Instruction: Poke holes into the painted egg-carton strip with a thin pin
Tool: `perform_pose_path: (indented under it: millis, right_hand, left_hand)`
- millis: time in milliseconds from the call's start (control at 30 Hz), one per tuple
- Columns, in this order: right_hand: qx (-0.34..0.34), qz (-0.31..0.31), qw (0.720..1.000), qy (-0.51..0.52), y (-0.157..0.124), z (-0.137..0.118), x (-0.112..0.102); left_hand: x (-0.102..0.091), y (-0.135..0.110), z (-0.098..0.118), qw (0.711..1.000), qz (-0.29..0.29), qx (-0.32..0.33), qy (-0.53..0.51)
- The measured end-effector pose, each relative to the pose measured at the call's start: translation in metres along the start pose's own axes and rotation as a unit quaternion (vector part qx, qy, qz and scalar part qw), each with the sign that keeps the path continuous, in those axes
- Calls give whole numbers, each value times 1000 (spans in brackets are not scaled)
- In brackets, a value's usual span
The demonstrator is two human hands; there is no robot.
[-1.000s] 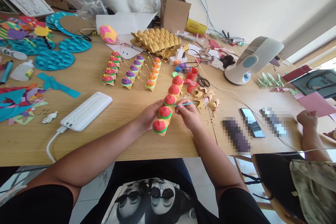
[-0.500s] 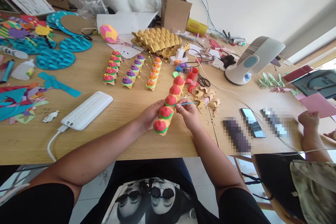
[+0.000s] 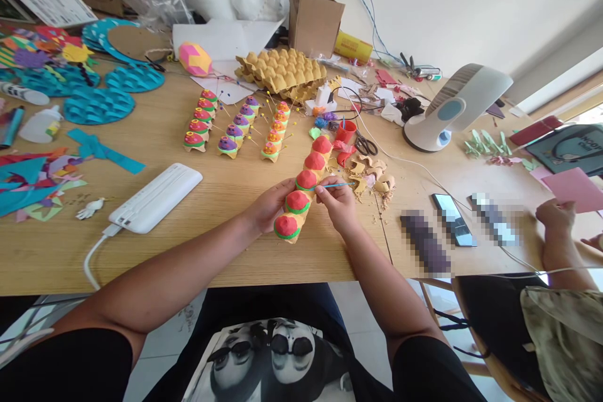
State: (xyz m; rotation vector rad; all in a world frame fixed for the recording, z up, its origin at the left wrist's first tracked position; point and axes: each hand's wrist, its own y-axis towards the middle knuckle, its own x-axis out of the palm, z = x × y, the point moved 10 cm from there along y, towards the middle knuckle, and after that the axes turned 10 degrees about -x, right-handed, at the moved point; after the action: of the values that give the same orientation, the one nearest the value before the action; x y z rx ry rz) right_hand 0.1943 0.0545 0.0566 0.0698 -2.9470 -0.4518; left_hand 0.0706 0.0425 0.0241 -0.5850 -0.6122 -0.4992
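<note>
A strip cut from an egg carton (image 3: 306,180) is tilted above the table's front part, its bumps coated red with green bands on the nearer ones. My left hand (image 3: 276,206) grips it from the left side, the fingertips partly hidden behind it. Between the thumb and fingers of my right hand (image 3: 340,206) is a thin blue stick tool (image 3: 338,185), its tip against the strip's right side by the middle bump. Beyond stand three decorated egg-carton strips: a red one (image 3: 200,119), a purple one (image 3: 239,127) and an orange one (image 3: 277,130), with ball-headed pins.
Carton scraps (image 3: 372,176), black scissors (image 3: 366,144) and a red cup (image 3: 346,132) lie right of the strip. A white fan (image 3: 452,110) stands behind phones (image 3: 454,220). Left is a white power bank (image 3: 157,198). At far right, another person's hand (image 3: 556,217) holds pink paper.
Both of my hands, the strip and the blue stick tool stay nearly in place. The other person's hand and pink paper have shifted slightly right.
</note>
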Motion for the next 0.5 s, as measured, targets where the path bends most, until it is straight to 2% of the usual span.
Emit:
perform_pose_path:
  millis: [500]
  right_hand:
    - [9, -13, 1000, 11, -1, 1, 1]
  left_hand:
    - [-4, 2, -3, 1000, -3, -15, 7]
